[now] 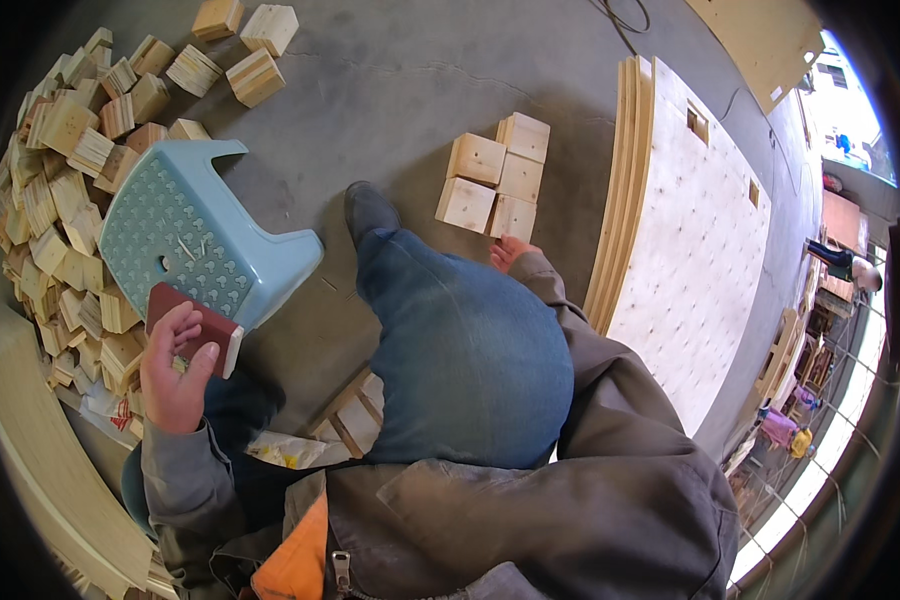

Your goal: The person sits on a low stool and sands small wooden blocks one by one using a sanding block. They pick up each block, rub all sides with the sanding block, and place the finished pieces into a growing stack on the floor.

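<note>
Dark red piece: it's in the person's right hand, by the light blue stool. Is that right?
Not quite: the head view shows the dark red piece in the left hand, not the right. It is indeed by the light blue stool. The right hand is at the grouped wood blocks.

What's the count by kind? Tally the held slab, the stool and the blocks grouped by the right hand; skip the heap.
Dark red slab: 1
Blue stool: 1
Visible wooden blocks by right hand: 5
Total: 7
</note>
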The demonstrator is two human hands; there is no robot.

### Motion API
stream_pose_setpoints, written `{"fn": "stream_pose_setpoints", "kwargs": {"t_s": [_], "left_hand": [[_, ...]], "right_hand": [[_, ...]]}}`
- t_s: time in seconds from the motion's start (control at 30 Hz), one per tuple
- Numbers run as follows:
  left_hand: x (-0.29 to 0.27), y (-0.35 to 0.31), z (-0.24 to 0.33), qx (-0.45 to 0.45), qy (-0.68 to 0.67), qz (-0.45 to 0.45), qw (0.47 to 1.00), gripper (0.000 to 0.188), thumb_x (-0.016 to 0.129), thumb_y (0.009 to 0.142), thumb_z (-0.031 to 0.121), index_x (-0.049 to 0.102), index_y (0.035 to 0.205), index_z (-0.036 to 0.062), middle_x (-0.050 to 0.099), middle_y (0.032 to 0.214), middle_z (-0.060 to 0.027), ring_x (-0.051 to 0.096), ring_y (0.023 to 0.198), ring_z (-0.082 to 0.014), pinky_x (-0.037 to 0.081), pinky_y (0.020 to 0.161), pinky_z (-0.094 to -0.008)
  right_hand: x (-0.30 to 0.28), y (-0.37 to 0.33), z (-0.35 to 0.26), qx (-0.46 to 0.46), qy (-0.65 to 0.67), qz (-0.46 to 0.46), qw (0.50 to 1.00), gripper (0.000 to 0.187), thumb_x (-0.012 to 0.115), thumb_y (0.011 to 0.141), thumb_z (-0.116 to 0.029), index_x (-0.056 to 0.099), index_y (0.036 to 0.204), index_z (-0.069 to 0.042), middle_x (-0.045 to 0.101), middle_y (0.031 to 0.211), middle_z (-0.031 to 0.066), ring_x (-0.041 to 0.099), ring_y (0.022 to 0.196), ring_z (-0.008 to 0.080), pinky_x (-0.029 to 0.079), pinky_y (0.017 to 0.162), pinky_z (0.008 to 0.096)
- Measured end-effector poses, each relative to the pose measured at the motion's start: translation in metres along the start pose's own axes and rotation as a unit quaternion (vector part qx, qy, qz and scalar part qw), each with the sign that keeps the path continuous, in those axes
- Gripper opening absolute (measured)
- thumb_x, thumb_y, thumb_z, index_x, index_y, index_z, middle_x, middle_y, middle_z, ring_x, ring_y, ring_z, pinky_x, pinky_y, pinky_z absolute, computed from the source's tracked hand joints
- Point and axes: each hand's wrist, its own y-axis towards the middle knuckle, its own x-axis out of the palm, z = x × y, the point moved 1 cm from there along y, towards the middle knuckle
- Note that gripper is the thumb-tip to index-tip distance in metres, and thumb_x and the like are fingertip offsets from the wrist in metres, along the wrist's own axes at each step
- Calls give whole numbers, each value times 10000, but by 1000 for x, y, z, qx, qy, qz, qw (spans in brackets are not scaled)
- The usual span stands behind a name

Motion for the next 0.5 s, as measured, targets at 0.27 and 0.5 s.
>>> {"fn": "stream_pose_setpoints", "kwargs": {"t_s": [0.27, 0.5], "left_hand": [[6, -7, 6, 30, -31, 49, 998, 534, 747, 929, 23, 600, 1437, -48, 689, 1341, -173, 667, 1234, -250, 525, 1082, -385], [-20, -31, 30, 75, -9, 88, 993, 546, 792, 937, 82, 613, 1440, -30, 708, 1334, -151, 683, 1198, -227, 542, 1058, -376]], "right_hand": [[4, -12, -7, 0, -46, -79, 996, 347, 698, 1069, -179, 675, 1335, 43, 743, 1291, 182, 718, 1220, 321, 623, 960, 425], [-4, 18, -3, -1, -123, -215, 969, 368, 675, 1085, -214, 664, 1360, 31, 743, 1287, 184, 724, 1198, 310, 620, 965, 428]]}}
